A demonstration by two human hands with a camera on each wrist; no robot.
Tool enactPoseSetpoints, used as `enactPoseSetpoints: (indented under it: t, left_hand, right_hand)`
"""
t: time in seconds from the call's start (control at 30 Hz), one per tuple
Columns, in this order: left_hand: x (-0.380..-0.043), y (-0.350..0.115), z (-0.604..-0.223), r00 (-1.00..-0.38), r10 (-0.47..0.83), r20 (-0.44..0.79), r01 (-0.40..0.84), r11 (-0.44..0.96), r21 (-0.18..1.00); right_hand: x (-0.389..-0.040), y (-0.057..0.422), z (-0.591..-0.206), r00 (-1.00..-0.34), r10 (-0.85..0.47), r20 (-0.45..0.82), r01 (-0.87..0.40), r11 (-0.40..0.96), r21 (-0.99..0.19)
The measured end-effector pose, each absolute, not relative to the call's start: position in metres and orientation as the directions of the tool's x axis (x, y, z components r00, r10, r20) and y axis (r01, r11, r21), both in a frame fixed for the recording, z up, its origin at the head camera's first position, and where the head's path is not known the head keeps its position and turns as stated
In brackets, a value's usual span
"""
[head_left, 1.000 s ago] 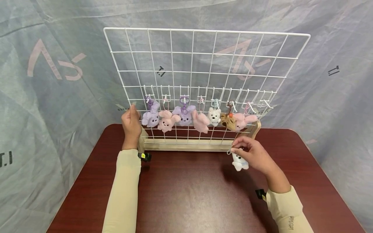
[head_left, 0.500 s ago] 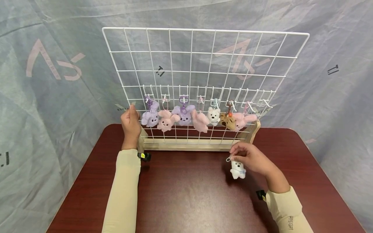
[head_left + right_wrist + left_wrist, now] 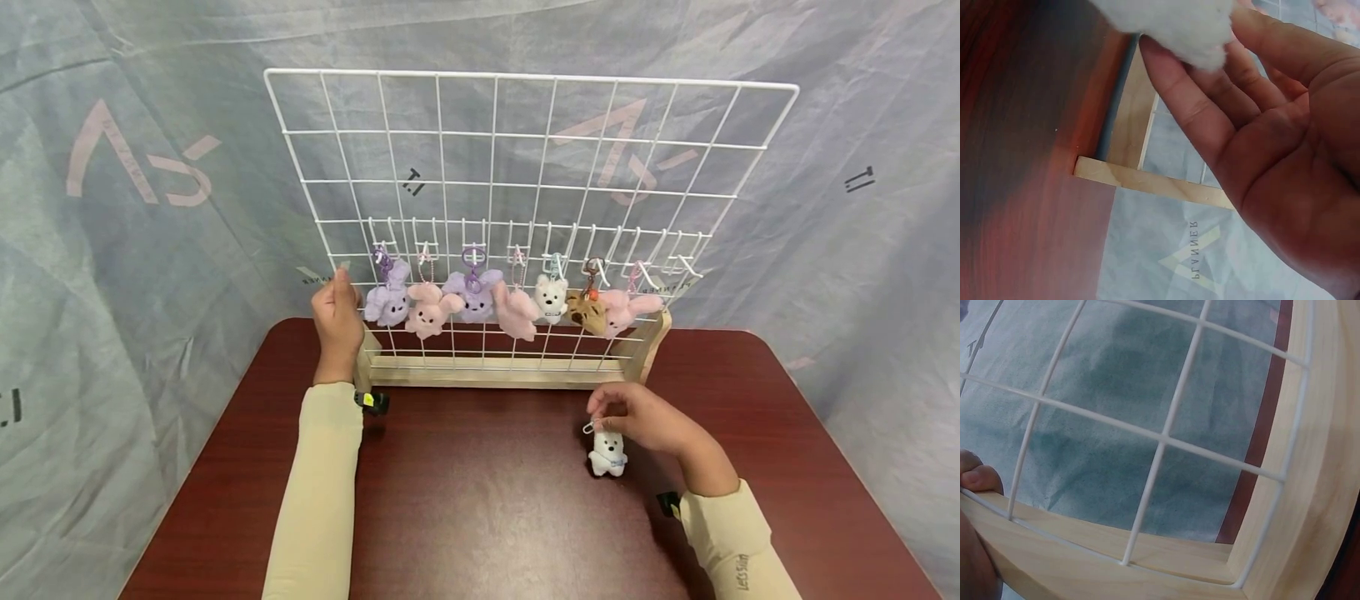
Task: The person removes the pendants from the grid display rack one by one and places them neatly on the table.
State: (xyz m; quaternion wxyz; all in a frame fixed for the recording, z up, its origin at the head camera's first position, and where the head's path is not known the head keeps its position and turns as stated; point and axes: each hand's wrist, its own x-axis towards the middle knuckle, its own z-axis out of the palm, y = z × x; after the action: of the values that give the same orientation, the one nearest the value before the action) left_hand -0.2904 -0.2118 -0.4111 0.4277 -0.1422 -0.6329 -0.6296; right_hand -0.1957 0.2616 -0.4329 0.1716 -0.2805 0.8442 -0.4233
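Observation:
My left hand (image 3: 339, 321) grips the left edge of a white wire grid rack (image 3: 495, 133) in a wooden stand. In the left wrist view, part of that hand (image 3: 974, 559) wraps the wooden frame (image 3: 1060, 565). My right hand (image 3: 641, 419) pinches a white plush bear keychain (image 3: 608, 455) near its top, with a metal clasp (image 3: 588, 428) sticking out at the fingertips. The bear hangs at or just above the tabletop; I cannot tell if it touches. In the right wrist view, white fur (image 3: 1179, 28) shows at the fingers of the right hand (image 3: 1285, 150).
Plush keychains hang in a row on the rack's hooks: purple bunnies (image 3: 474, 298), pink bunnies (image 3: 430, 312), another white bear (image 3: 551, 298) and a brown plush (image 3: 587, 314). An uncovered hook (image 3: 684, 267) stands at the right end. The dark red table (image 3: 480, 492) lies in front.
My right hand has come down and toward me, lowering the white bear keychain from beside the rack's base to near the tabletop. The left hand stays on the rack.

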Motion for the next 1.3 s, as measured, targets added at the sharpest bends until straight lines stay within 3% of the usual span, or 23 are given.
enactPoseSetpoints:
  t: [0.67,1.3]
  left_hand:
    - [-0.291,-0.213,-0.413,-0.594,-0.357,0.721,0.723,0.157,0.673]
    - [-0.290,-0.212,-0.411,-0.600,-0.365,0.712,0.709,0.168,0.684]
  right_hand:
    - [-0.199,0.264,-0.440,-0.739,-0.663,-0.120,-0.340,0.521,-0.783]
    - [-0.198,0.261,-0.450,-0.747,-0.630,-0.214,-0.212,0.530,-0.821]
